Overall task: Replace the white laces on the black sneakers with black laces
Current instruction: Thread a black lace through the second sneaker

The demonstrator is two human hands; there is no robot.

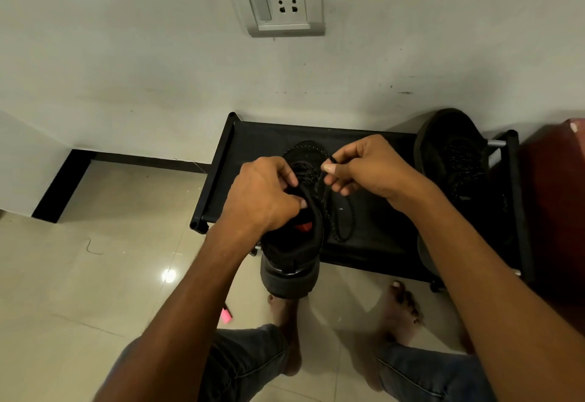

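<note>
sneaker [292, 243] eyelets hidden by left hand [262, 194] — red object [557, 205] cropped

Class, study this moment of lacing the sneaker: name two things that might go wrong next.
1. The right hand only pinches the lace tip; it may slip before reaching an eyelet.
2. The sneaker overhangs the rack edge, steadied only by the left hand; it might drop toward the feet.

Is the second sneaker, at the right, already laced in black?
Laced, apparently: the second sneaker on the rack shows dark speckled lacing and no white lace. Its far end is hidden.
</note>
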